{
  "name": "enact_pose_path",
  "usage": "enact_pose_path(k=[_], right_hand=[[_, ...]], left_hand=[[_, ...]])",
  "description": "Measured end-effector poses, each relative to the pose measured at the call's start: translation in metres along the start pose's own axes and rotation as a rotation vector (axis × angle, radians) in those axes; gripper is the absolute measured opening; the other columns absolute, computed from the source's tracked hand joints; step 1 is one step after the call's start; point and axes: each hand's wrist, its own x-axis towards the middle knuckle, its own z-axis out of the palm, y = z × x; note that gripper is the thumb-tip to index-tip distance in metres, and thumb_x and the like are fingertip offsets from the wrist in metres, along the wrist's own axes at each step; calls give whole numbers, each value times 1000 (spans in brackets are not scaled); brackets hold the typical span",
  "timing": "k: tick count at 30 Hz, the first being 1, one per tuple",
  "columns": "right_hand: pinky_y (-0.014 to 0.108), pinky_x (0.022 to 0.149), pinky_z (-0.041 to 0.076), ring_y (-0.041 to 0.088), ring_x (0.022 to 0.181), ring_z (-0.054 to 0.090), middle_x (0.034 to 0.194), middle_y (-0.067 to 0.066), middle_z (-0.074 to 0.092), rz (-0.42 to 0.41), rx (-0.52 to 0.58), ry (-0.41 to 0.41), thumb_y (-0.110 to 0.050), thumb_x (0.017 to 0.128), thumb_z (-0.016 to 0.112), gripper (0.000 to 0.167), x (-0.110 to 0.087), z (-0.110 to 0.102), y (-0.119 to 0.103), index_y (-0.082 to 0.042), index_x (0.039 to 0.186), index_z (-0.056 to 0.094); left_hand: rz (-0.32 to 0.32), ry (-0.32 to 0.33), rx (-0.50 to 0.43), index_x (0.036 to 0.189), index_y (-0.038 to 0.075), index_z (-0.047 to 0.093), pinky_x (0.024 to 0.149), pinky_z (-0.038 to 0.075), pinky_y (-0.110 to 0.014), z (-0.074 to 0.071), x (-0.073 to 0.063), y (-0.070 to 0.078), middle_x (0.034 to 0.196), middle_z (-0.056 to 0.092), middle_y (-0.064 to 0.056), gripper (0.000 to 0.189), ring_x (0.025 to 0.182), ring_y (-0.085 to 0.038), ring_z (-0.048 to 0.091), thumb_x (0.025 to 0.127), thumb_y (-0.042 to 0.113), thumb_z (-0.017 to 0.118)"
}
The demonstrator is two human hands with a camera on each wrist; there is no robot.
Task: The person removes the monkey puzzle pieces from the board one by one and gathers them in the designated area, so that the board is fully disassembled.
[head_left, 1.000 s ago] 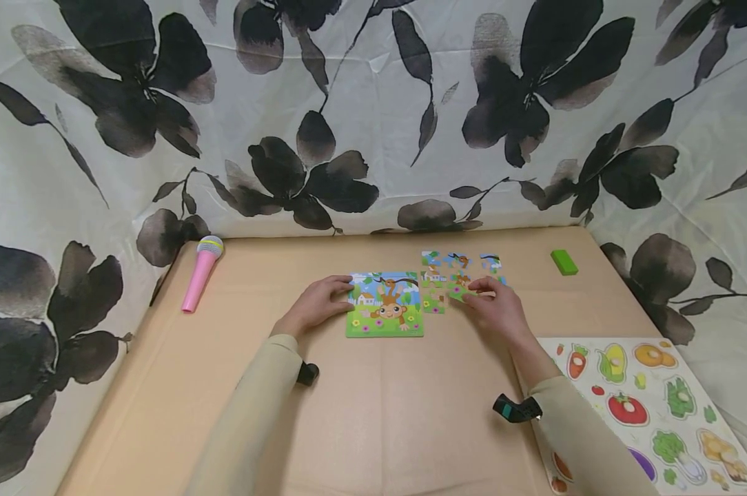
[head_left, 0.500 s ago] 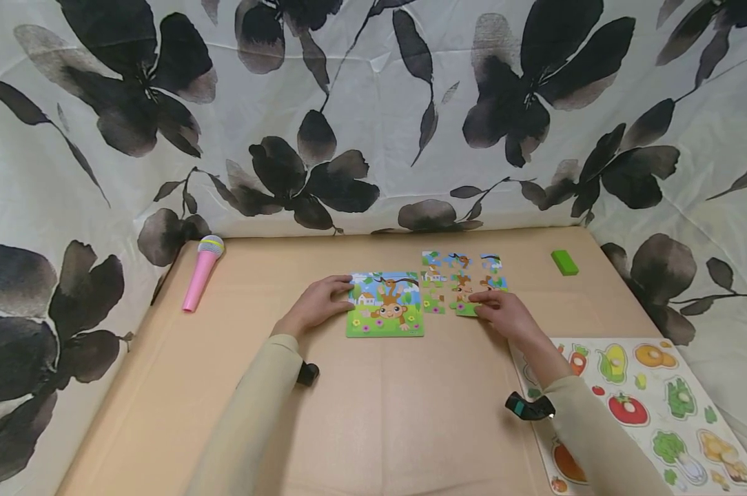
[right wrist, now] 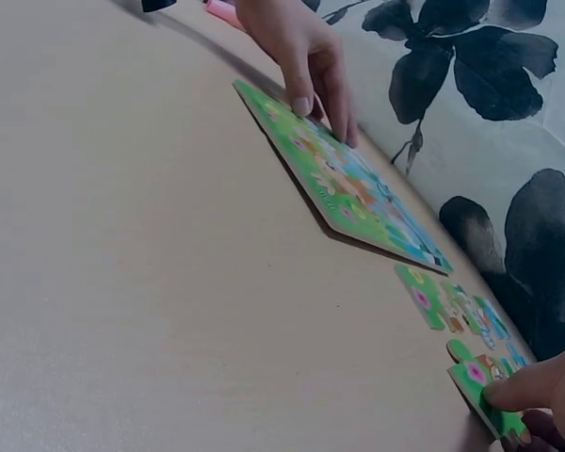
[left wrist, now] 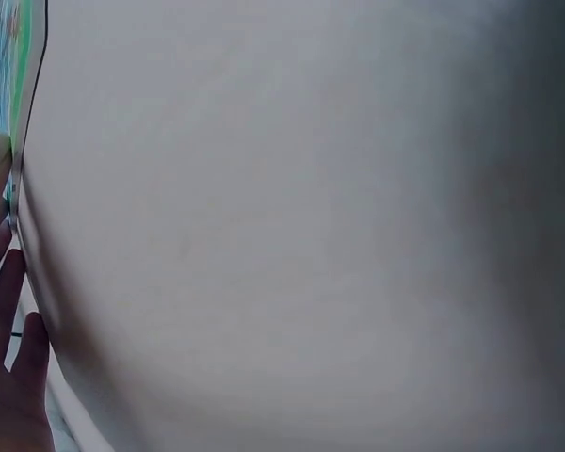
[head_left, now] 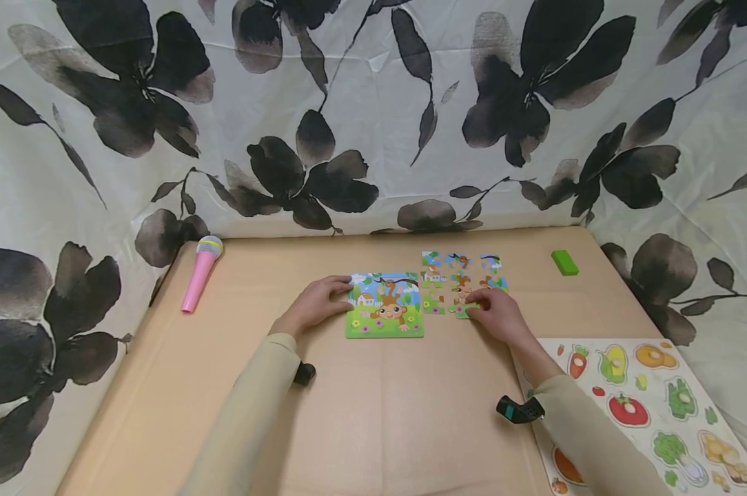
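Note:
A puzzle board [head_left: 384, 304] with a monkey picture lies flat on the table. Along its left side rests my left hand [head_left: 314, 303], fingers mostly straight; the right wrist view shows its thumb [right wrist: 302, 104] on the board's face. To the right of the board, cut puzzle pieces lie in rough rows, among them a flower piece [head_left: 433, 301]. My right hand [head_left: 497, 313] pinches a green puzzle piece [right wrist: 473, 373] with a pink flower at the near right of these, thumb on top. The fingers below it are partly hidden. In the left wrist view only the left fingertips [left wrist: 28, 353] and board edge show.
A pink toy microphone [head_left: 202, 274] lies at the far left, and a green block [head_left: 564, 262] at the back right. A white vegetable-picture board [head_left: 649, 386] covers the near right, partly under my right forearm. A floral cloth [head_left: 373, 103] hangs behind the table.
My right hand has shifted right and toward me with the green puzzle piece, then slightly back left. More of the neighbouring pieces now shows. The left hand and the board have stayed in place.

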Motion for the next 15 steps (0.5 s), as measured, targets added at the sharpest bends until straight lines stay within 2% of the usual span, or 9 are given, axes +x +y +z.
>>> enact_pose_path(k=[4, 9, 15], right_hand=[[37, 73, 40, 26, 87, 48, 105, 17, 60, -9, -5, 20, -10, 90, 68, 21, -1, 2, -3, 0, 108, 69], [38, 75, 41, 29, 89, 50, 104, 18, 60, -39, -20, 31, -9, 90, 68, 20, -2, 2, -4, 2, 107, 69], [47, 86, 44, 34, 102, 50, 115, 23, 58, -35, -9, -38, -15, 88, 71, 35, -1, 0, 0, 5, 117, 65]], left_hand=[[-1, -6, 4, 132, 5, 62, 116, 29, -44, -1, 1, -1, 146, 49, -5, 49, 138, -27, 39, 90, 29, 72], [-4, -8, -3, 132, 5, 62, 116, 29, -45, -3, 0, 1, 147, 48, -6, 49, 139, -28, 38, 90, 28, 72], [-13, -16, 3, 133, 5, 61, 116, 28, -44, -2, 0, 0, 147, 48, -5, 49, 139, -27, 38, 91, 29, 72]])
